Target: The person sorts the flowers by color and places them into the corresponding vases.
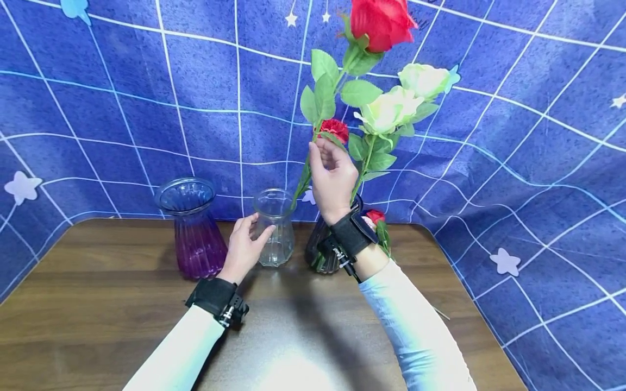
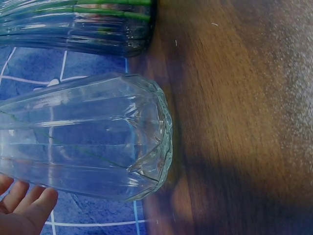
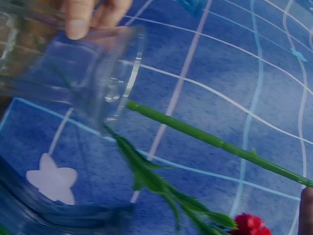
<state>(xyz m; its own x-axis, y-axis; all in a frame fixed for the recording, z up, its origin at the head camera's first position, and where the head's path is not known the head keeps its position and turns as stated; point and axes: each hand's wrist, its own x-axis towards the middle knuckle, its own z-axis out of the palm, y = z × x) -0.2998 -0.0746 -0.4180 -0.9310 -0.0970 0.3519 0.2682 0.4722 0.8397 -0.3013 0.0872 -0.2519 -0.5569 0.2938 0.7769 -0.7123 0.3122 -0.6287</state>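
My right hand (image 1: 335,176) pinches the stem of a tall red rose (image 1: 381,24). The cut end of its green stem (image 3: 195,132) is beside the rim of a clear glass vase (image 1: 279,244), seen in the right wrist view. My left hand (image 1: 244,247) holds the vase at its neck, thumb in front and fingers at the left side. A red carnation (image 3: 252,226) with a thin leafy stem leans out of the same vase. In the left wrist view the ribbed lower body of the clear vase (image 2: 88,142) stands on the table.
A blue and purple vase (image 1: 198,239) stands to the left. Behind my right wrist, a dark glass vase (image 1: 323,255) holds stems with pale green-white roses (image 1: 388,111). Another red flower (image 1: 375,216) is to its right. A blue cloth (image 1: 122,136) hangs behind the wooden table (image 1: 122,326).
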